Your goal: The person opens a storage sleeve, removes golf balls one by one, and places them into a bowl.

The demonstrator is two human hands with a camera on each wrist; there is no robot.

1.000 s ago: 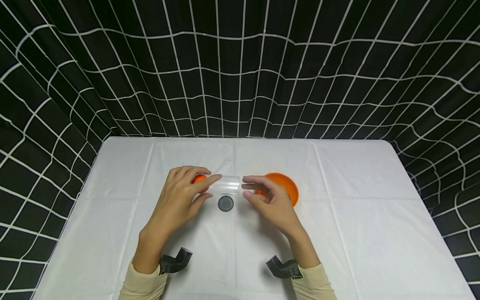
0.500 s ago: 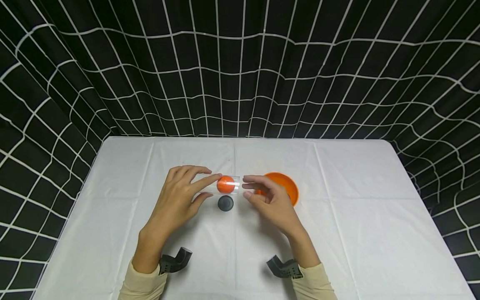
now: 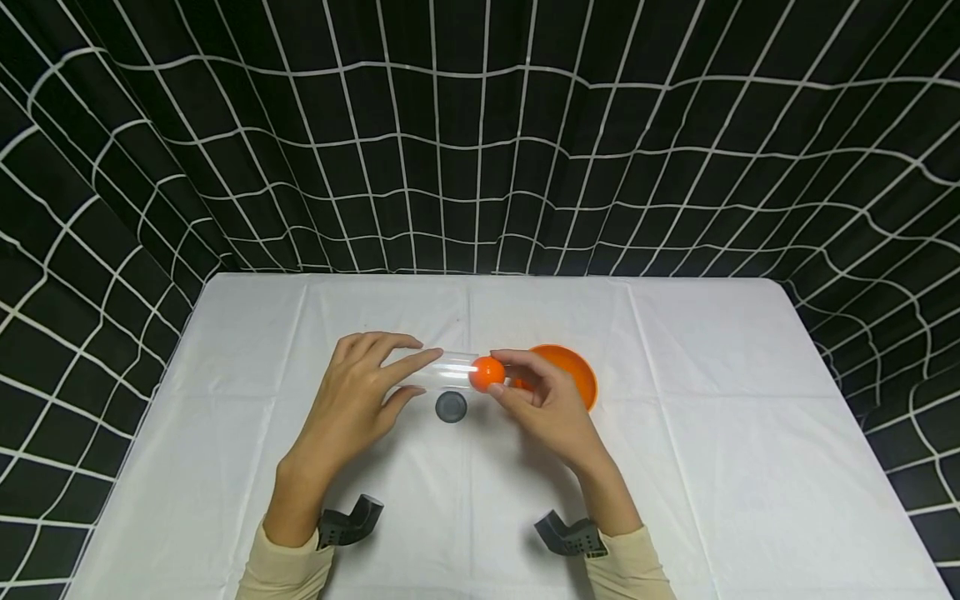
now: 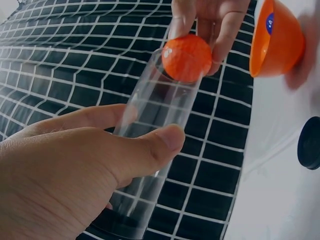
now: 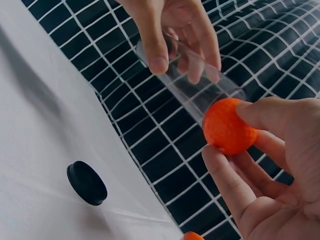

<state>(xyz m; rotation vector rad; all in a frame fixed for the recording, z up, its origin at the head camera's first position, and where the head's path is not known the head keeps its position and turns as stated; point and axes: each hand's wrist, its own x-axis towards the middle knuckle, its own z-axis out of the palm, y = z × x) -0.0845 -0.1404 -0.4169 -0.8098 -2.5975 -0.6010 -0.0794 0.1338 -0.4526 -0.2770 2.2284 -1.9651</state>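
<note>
My left hand (image 3: 367, 387) grips a clear plastic tube (image 3: 444, 371), held lying sideways with its open end toward the right. At that end, my right hand (image 3: 543, 400) pinches an orange ball (image 3: 486, 374) between thumb and fingers. The ball (image 4: 187, 57) sits at the tube's mouth, partly within the rim as the left wrist view shows. From the right wrist view, the ball (image 5: 229, 126) has a dimpled surface, and the tube (image 5: 197, 85) runs back into the left hand's fingers.
A round dark cap (image 3: 451, 407) lies on the white-covered table (image 3: 465, 517) just below the tube. An orange bowl (image 3: 577, 375) stands behind the right hand and is partly covered by it. A black curtain with a white grid (image 3: 480, 150) rises behind the table.
The orange ball has rolled through the tube from its left end to the right-hand mouth. My right fingers have closed on it there. The left hand and tube have barely moved.
</note>
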